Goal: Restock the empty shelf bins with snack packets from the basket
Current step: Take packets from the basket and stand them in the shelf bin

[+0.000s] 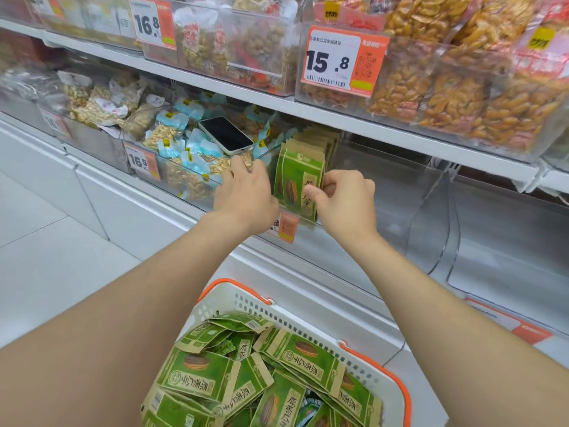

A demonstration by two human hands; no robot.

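A single wide-angle view from the person's head looks forward and down, tilted so the shelf edge [369,127] runs slantwise from far left to near right. It sits close to the shelving. Both forearms enter from the bottom corners, and the left hand [243,192] and right hand [345,195] meet mid-frame at the green packets [297,177]. The basket [234,295] lies nearest, directly below the lens and cut by the bottom edge.

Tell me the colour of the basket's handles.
Orange handles on a white basket, clearest in the head view.
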